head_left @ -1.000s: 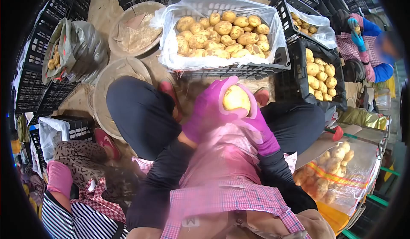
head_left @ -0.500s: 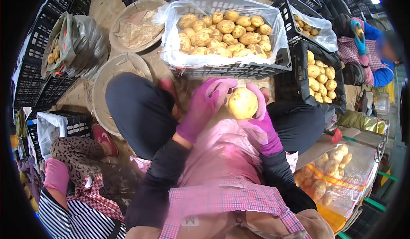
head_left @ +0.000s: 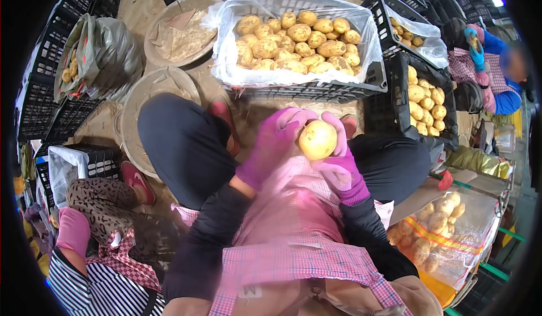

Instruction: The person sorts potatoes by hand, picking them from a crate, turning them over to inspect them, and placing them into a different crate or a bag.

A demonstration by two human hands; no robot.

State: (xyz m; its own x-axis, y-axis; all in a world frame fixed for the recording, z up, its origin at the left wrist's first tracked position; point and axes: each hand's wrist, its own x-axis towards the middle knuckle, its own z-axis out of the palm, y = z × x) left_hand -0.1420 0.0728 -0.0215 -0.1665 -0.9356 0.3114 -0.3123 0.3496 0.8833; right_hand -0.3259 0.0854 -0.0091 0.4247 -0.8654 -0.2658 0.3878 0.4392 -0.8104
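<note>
Currently grasping 1 potato with right hand, with fingers partly hidden behind it | curling left hand at its left edge, with fingertips obscured, cannot tell whether gripping | positioned above apron, near lined crate showing only top potatoes | glimpsing bagged potatoes through shiny plastic

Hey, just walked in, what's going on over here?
Someone's right hand, in a pinkish-purple glove, cups a potato, while the left hand is close at its other side. Just ahead stands a plastic-lined black crate holding many more potatoes. Off to the right, a co-worker wears blue gloves.
</note>
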